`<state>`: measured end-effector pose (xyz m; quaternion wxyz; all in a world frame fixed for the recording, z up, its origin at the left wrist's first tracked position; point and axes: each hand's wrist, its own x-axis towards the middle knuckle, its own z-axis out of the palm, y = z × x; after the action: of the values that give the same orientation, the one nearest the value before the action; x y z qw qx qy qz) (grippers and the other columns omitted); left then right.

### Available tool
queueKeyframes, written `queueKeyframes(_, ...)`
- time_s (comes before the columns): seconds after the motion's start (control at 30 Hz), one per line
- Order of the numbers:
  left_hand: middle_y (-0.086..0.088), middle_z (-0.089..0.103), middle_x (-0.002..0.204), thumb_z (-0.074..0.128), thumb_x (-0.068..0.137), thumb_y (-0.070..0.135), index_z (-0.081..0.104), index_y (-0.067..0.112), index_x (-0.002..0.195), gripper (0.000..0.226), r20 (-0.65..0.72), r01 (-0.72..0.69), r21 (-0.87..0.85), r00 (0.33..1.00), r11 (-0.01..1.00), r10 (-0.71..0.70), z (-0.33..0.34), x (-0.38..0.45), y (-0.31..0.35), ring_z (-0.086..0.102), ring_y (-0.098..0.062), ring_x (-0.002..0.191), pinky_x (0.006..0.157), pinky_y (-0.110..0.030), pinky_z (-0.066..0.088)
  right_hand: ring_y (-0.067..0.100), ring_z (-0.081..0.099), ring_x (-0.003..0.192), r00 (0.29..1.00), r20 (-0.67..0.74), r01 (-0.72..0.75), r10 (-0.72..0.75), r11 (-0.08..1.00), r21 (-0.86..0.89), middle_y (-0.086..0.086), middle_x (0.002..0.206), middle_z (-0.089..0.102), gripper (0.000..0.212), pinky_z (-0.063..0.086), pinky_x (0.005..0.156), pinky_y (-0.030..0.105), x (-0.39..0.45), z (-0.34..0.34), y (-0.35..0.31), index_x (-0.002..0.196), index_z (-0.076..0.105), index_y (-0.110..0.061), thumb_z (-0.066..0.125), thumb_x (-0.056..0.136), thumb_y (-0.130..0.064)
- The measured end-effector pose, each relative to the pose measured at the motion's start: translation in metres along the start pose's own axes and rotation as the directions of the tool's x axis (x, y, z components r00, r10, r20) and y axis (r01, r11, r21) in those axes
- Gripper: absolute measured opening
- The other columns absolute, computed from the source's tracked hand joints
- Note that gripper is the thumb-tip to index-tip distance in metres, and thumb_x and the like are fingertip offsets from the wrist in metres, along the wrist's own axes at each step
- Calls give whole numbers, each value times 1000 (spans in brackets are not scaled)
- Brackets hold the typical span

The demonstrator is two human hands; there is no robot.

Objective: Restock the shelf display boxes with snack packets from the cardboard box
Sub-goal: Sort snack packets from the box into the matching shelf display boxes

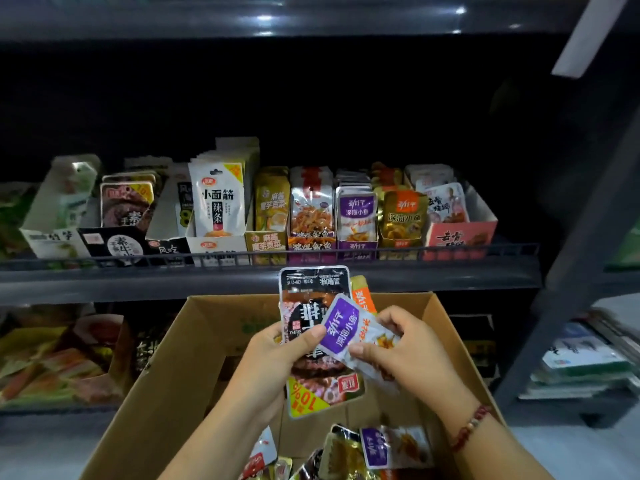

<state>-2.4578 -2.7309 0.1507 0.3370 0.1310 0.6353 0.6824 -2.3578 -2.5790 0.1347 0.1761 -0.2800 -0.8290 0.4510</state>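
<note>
cardboard box (166,375) | left hand (273,355) grips glossy packets (311,306) | right hand (405,351) pinches purple sachet (341,325), possibly foil

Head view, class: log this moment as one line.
left hand: grips dark brown snack packet | right hand: pinches purple-and-white snack packet | above open brown cardboard box

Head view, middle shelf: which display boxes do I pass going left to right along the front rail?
White-green box → black box → black-white box → white box → gold box → orange box → purple box → gold-orange box → pink box.
</note>
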Motion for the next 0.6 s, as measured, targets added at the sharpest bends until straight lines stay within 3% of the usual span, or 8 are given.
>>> queueKeyframes(0.13,-19,74,94,74,73,17,63,3,102,34,-29,-2,-54,1000,999,1,14,11,10,71,-39,89,88,-54,54,3,64,68,986,-153,-46,59,995,86,-7,78,66,36,47,54,18,5,-8,0,83,51,-20,81,71,-37)
queueKeyframes(0.23,-17,75,93,74,73,14,65,3,101,31,-56,-48,-93,998,995,43,25,19,19,71,-37,88,85,-53,55,1,60,63,961,-261,-59,88,991,119,-8,72,62,35,43,52,18,10,-19,1,77,49,-19,79,74,-38)
queueKeyframes(0.33,-9,76,85,71,83,9,67,8,94,11,-101,-119,-61,989,991,113,34,25,22,73,-28,79,72,-41,58,4,67,64,973,-207,-51,100,972,229,-8,70,69,16,57,65,29,16,-22,4,79,64,-22,74,80,-35)
queueKeyframes(0.43,-7,76,85,68,86,9,67,10,92,6,-145,-150,-51,979,987,141,34,33,24,74,-25,77,66,-36,57,15,72,74,981,-129,-99,147,943,319,0,80,74,21,58,79,45,33,-23,6,86,69,-17,61,91,-37)
queueKeyframes(0.53,-10,75,92,68,87,9,67,8,96,9,-198,-156,-98,971,983,135,27,47,28,72,-30,86,80,-46,57,15,71,82,985,-90,-111,147,941,320,-1,90,73,20,57,81,41,59,-32,-9,97,66,-18,51,97,-31)
queueKeyframes(0.6,-11,74,94,68,87,9,67,8,98,11,-222,-151,-133,968,980,119,23,54,30,71,-30,87,80,-46,56,12,69,86,991,-116,-32,62,970,242,-3,97,70,12,57,79,36,78,-39,-22,98,63,-20,52,97,-23)
